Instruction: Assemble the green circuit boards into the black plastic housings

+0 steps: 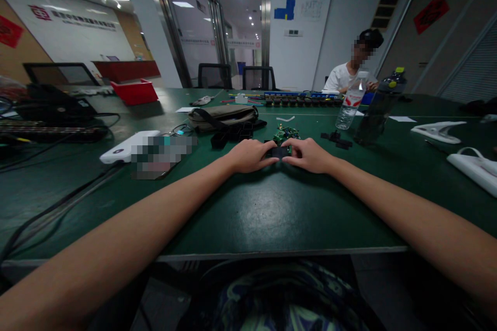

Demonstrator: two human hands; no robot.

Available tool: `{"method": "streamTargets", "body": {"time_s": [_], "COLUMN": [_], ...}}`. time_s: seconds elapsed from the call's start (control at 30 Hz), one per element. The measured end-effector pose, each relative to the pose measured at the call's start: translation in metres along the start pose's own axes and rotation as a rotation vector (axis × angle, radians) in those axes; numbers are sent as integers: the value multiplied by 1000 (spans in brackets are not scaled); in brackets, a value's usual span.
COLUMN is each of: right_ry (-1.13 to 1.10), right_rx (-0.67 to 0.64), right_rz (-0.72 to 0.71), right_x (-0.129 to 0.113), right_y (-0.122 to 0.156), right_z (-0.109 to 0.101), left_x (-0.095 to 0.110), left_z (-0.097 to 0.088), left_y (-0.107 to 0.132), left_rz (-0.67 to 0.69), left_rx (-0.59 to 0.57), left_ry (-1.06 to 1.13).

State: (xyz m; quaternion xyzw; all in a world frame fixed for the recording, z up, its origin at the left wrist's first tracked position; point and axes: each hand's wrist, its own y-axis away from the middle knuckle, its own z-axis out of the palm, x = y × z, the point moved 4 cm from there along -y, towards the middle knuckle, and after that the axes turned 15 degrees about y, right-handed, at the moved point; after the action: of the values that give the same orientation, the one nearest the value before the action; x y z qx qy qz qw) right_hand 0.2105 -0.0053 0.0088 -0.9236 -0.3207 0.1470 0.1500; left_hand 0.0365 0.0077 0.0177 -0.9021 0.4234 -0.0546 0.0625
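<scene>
Between my two hands, just above the green table, is a small black plastic housing [278,152] with a bit of green at its right end. My left hand [250,156] is closed on its left side, thumb in front and fingers behind. From the right, my right hand [308,155] pinches the other end. Right behind the hands lies a pile of green circuit boards [286,132]. Black plastic housings [229,135] sit beyond my left hand, and flat black pieces [337,139] lie beyond my right.
A grey pouch [223,116], a white power bank [130,146] with cables and a blurred-out flat item are to the left. A clear water bottle [351,101] and a dark bottle [378,108] stand at right, near white plastic parts [438,131]. Across the table [264,212] sits another person [349,70].
</scene>
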Motion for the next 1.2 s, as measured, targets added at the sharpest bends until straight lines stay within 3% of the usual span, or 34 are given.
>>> {"method": "streamTargets", "body": {"time_s": [1.2], "right_ry": [-4], "right_rx": [12], "right_rz": [3], "right_x": [-1], "right_y": [0], "right_z": [0], "left_x": [-1], "left_z": [1], "left_y": [0], "left_rz": [-13], "left_rx": [-7], "left_ry": [-6]}}
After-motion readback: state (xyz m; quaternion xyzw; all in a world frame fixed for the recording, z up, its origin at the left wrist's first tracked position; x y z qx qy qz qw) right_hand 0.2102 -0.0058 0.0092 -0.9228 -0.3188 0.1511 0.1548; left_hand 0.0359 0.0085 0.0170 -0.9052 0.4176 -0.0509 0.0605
